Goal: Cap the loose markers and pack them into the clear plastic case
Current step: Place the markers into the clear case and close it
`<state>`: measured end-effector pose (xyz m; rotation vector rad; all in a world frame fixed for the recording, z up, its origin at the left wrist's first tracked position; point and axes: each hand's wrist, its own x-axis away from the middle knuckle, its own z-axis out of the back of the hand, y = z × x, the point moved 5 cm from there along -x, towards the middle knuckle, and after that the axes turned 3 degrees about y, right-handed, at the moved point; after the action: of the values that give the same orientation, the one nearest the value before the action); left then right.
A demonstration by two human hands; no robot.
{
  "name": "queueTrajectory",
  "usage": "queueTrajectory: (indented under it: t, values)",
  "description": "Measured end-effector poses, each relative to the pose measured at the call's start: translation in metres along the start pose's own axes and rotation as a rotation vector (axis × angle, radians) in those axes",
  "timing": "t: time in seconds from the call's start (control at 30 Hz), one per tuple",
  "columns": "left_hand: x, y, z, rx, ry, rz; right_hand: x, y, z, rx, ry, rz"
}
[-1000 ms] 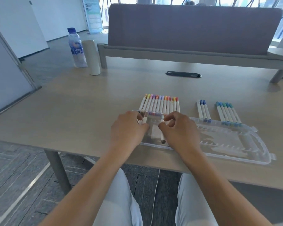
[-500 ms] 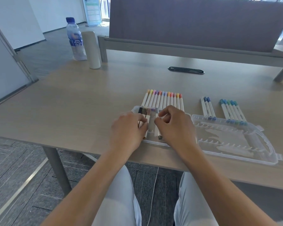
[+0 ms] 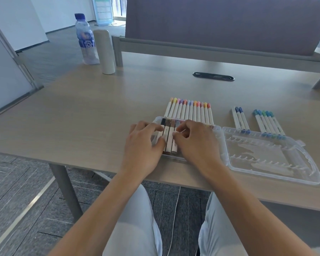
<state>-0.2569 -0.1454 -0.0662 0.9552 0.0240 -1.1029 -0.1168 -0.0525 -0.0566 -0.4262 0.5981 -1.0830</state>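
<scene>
The clear plastic case [image 3: 219, 139] lies open near the table's front edge, and its right half [image 3: 266, 157] is empty. Several capped markers [image 3: 168, 139] with black and brown caps lie side by side at the case's left end. My left hand [image 3: 142, 145] rests on the leftmost of them with fairly straight fingers. My right hand [image 3: 198, 145] has curled fingers and pinches the rightmost marker in the case. Behind the case lies a row of warm-coloured markers [image 3: 189, 111]. To the right lie two dark blue markers [image 3: 239, 119] and several blue-green markers [image 3: 268, 122].
A water bottle [image 3: 85, 39] and a white cylinder [image 3: 104, 52] stand at the table's far left. A black cable slot [image 3: 213, 76] sits in the table's middle, in front of a grey partition [image 3: 211, 24]. The case lies close to the table's front edge.
Both hands have moved slightly left and lower over the case. The marker held above the case now lies in it beside the others.
</scene>
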Motion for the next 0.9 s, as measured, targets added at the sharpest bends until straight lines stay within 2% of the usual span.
queueTrajectory:
  t: [0.27,0.4,0.57,0.9]
  values:
    - [0.003,0.004,-0.001,-0.079,-0.032,0.003,0.008,0.011,0.006,-0.003,-0.047,0.042]
    - [0.000,0.012,-0.001,-0.141,-0.043,0.014,0.007,0.013,0.010,-0.051,-0.124,0.076]
    - [-0.011,0.052,-0.014,-0.155,-0.035,-0.056,0.009,0.047,0.060,-0.096,0.014,0.054]
    - [-0.039,0.151,-0.099,-0.052,-0.231,-0.148,-0.016,0.162,0.144,0.015,0.137,-0.156]
